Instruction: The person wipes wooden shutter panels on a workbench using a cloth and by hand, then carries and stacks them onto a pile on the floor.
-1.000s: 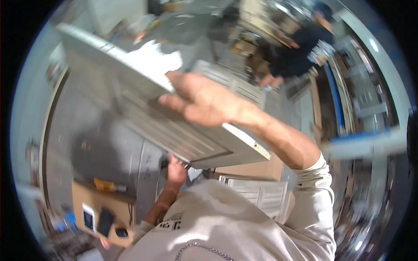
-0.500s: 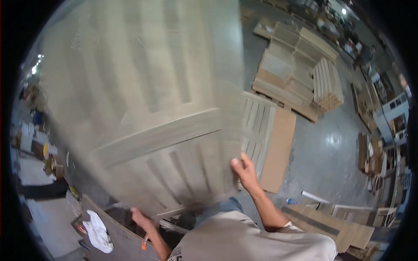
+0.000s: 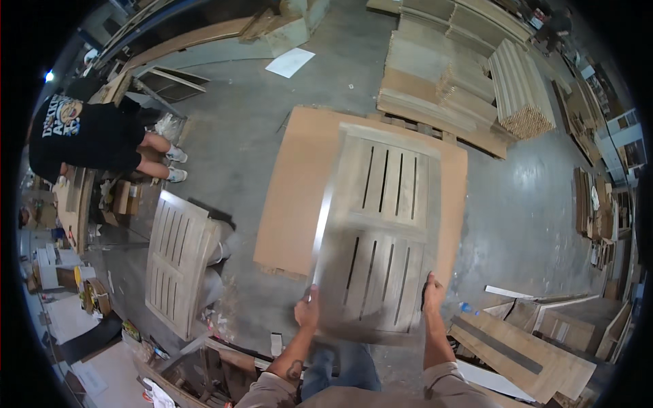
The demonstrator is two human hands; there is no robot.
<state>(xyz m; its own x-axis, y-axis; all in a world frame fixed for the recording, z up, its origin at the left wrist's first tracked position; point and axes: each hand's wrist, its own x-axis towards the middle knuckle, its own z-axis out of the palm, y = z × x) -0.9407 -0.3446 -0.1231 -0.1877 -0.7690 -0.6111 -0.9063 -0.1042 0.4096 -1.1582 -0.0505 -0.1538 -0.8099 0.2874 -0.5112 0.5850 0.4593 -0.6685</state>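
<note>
You have the slotted panel point(image 3: 389, 228) over the cardboard point(image 3: 289, 204), left hand point(image 3: 307, 310) and right hand point(image 3: 433, 295) clamped on opposite edges, not yet released.

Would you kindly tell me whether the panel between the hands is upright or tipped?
Tipped: the panel shows its broad slatted face from above, over the cardboard. Whether fully flat, I cannot tell.
</note>
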